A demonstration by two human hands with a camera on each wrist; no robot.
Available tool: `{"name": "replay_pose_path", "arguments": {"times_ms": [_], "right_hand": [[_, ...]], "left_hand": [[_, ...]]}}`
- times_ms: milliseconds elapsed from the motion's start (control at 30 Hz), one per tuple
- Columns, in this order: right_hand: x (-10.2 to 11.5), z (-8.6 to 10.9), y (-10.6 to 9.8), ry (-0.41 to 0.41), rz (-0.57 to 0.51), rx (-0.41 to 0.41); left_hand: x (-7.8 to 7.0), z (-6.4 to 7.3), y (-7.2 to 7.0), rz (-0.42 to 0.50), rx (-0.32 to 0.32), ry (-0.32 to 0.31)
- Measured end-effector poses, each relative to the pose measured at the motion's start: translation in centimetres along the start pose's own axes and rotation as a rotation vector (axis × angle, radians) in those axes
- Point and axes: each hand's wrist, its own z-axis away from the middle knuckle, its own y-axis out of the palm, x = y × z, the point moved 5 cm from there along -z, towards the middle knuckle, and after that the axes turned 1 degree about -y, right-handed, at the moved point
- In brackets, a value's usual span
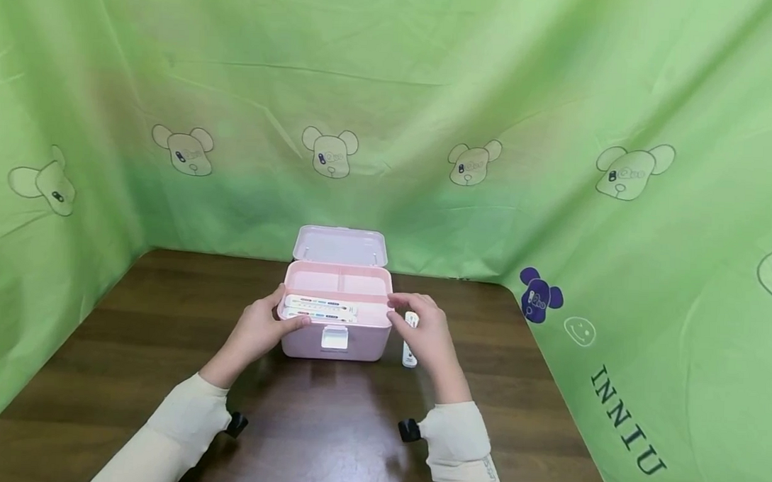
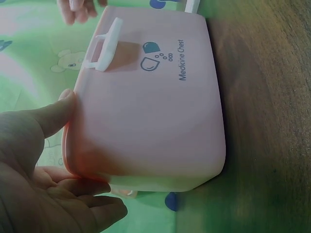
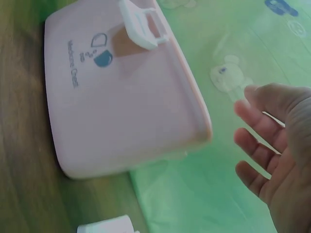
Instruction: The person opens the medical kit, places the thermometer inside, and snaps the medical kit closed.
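A pink medicine chest point(image 1: 364, 347) stands on the table, its lid point(image 1: 341, 245) raised at the back. Two slim white packs point(image 1: 313, 303) with coloured print lie in the tray's front compartment, toward the left. My left hand point(image 1: 259, 328) holds the chest's front left corner, thumb on the front rim and fingers along the side. Over the right end of the chest hovers my right hand point(image 1: 429, 336), its fingers loosely bent with nothing between them. Beside the chest on the right, partly behind that hand, lies a slim white item point(image 1: 409, 359).
A white latch point(image 1: 334, 336) sticks out from the chest's front. The tray's back part has a divider point(image 1: 341, 280). Green cloth point(image 1: 387, 213) printed with bear heads hangs behind and along both sides of the brown wooden table point(image 1: 328, 437).
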Motion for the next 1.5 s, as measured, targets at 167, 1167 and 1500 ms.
{"name": "replay_pose_path", "arguments": {"times_ms": [167,1167,1500], "right_hand": [[-1.0,1.2,-1.6,0.035,-0.013,-0.099],[-9.2,4.4,-2.3,0.368,0.149,-0.137],[-11.7,5.2,-1.3,0.518,0.266,-0.071]], "left_hand": [[0.2,0.1,-0.3,-0.009,-0.006,-0.003],[-0.3,0.0,0.1,0.021,-0.002,0.027],[-0.2,0.0,0.0,0.009,-0.002,0.029]]}}
